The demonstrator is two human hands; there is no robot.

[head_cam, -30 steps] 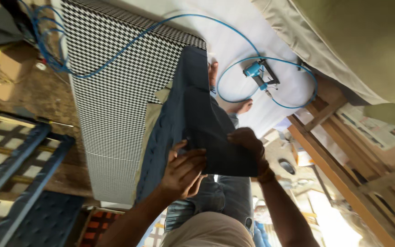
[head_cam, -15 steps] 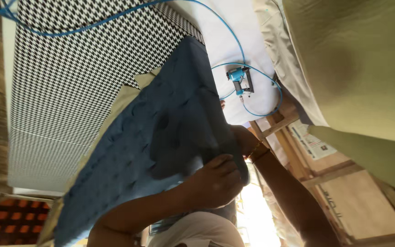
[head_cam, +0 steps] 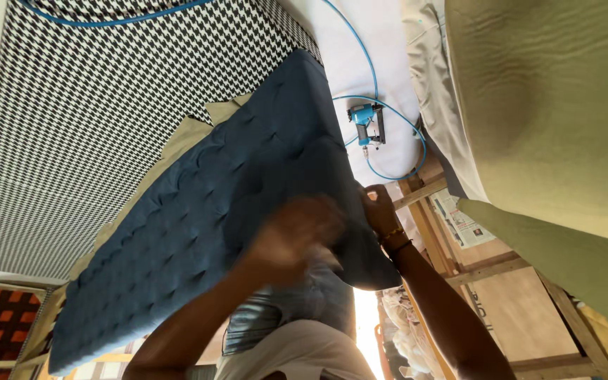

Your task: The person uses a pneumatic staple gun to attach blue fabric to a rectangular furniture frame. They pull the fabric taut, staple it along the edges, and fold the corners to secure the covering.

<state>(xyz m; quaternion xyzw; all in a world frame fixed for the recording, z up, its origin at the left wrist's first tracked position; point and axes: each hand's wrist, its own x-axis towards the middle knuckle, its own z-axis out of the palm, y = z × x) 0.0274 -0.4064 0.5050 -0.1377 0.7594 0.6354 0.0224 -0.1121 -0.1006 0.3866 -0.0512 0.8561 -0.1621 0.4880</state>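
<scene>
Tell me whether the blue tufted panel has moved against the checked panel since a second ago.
Yes. The blue panel has swung out flatter over the checked panel, now covering more of its lower edge. The blue stapler lies where it was on the white sheet.

A blue stapler (head_cam: 367, 124) is lying on white sheeting (head_cam: 381, 49), its blue hose (head_cam: 360, 49) looping around. Houndstooth fabric (head_cam: 86, 105) is spreading alongside.

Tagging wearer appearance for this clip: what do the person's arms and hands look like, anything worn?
Both forearms are bare, with no sleeves in view and no gloves. The right hand has a band of orange-brown beads and a thin dark band at the wrist. The left hand is motion-blurred; nothing worn can be made out on it.
</scene>
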